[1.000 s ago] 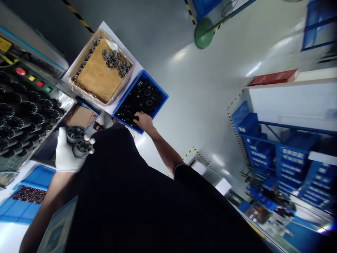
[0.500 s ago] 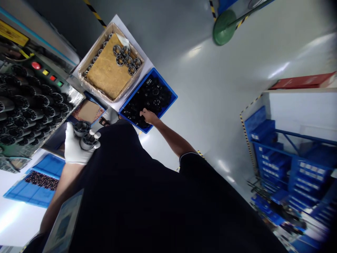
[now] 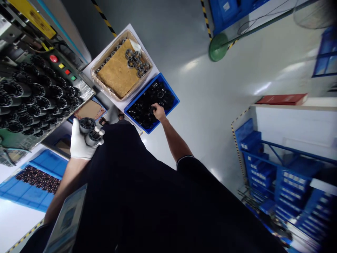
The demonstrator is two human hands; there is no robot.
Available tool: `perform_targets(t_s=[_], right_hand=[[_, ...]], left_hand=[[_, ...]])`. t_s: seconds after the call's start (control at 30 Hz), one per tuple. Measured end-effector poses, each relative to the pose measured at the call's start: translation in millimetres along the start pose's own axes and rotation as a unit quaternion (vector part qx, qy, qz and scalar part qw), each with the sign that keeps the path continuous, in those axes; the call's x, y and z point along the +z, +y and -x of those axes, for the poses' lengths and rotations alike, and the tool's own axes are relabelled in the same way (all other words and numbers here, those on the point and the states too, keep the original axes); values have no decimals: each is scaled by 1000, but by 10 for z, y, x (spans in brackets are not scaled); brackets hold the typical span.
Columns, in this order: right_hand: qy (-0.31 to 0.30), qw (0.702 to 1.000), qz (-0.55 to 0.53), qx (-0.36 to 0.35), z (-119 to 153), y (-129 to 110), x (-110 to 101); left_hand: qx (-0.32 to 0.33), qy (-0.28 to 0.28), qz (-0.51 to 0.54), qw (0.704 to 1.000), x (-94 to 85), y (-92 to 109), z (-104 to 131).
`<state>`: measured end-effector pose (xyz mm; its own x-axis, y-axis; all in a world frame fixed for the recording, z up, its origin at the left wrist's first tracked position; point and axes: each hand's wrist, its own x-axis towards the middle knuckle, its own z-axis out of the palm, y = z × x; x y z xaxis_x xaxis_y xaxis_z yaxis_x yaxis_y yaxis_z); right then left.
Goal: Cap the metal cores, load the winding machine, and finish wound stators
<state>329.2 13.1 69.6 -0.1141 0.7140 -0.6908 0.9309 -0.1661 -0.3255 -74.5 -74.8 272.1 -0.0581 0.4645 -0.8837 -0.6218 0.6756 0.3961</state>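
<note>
My left hand (image 3: 83,142), in a white glove, is wrapped round two dark grey cylindrical parts (image 3: 93,137), side by side, their slotted open ends facing up. Bare and reaching forward, my right hand (image 3: 158,111) is over a blue bin (image 3: 172,107) full of glossy black parts (image 3: 144,105). Its thumb and fingers pinch a small black ring-like part (image 3: 152,109) from among them. Beside the bin, a plastic-lined carton (image 3: 119,92) holds metal rings (image 3: 138,64) and a brown sheet (image 3: 116,72).
Stacked dark cylinders (image 3: 39,102) stand at left by a machine with coloured buttons (image 3: 61,65). Blue trays (image 3: 50,163) hold small copper-coloured parts (image 3: 38,179). A green round stand base (image 3: 218,47) is on the floor; blue shelving (image 3: 279,175) stands at right.
My right hand has moved up within the blue bin and now shows a black part at its fingertips. My left hand keeps its two cylinders. The whole view has shifted.
</note>
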Motion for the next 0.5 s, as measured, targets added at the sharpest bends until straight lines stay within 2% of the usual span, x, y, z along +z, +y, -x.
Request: perform_targets(t_s=[0.17, 0.23, 0.3, 0.33, 0.37, 0.43, 0.47, 0.5], right_hand=[[80, 994, -75, 10, 150, -318, -166], [98, 990, -104, -9, 261, -563, -219], [121, 978, -159, -61, 446, -909, -269], [135, 964, -201, -107, 575, -1120, -300], [153, 936, -265, -176, 729, -1353, -339], [164, 848, -375, -336, 1091, -1850, -450], [150, 819, -390, -393, 1281, -2097, -520], [132, 812, -383, -420, 1462, -2330, -596]], left_hand=[[40, -1, -4, 999, -140, -51, 69], [60, 3, -13, 998, -153, -73, 118], [81, -12, -11, 997, -158, -89, 166], [97, -26, -5, 995, -157, -91, 192], [116, -42, 3, 992, -154, -88, 221], [152, -77, 14, 985, -135, -65, 298], [168, -88, 17, 982, -119, -45, 348], [181, -91, 20, 979, -102, -20, 404]])
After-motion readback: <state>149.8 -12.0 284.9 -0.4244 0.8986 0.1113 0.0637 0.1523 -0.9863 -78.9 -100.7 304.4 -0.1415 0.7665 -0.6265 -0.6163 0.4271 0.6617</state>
